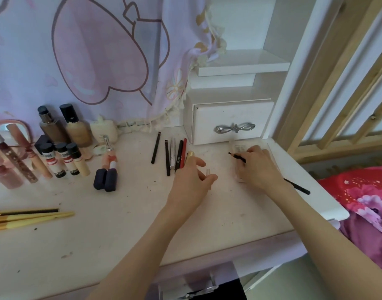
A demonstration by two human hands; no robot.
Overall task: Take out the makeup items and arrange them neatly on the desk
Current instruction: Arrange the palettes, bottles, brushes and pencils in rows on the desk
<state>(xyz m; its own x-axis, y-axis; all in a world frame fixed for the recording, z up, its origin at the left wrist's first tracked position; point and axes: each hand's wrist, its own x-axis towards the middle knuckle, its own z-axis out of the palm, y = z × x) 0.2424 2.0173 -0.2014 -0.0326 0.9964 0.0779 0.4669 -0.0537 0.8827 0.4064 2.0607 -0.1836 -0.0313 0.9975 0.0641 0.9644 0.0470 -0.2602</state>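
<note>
Nearest, at the counter's (120,241) front edge, a clear organiser (198,286) sits partly out of view; what it holds cannot be told. On the near left lie several yellow-handled brushes (32,217), roughly parallel.

Further in, two bare hands work side by side. The left hand (191,182) has its fingers loosely curled, pinching a small clear cap (208,172) between thumb and fingertips. The right hand (258,169) grips a black pencil (236,156), its tip pointing left, and rests over a clear case (240,148) on the counter.

Just beyond the left hand, a row of pencils (175,156) lies side by side, already lined up. To the left stand two dark lipsticks (105,178), small tubes (64,161) and, at the back, two foundation bottles (64,126). A closed white drawer (231,122) stands at the far right.

By the look of it, most items are out and grouped; the held pencil likely has yet to join the row.
</note>
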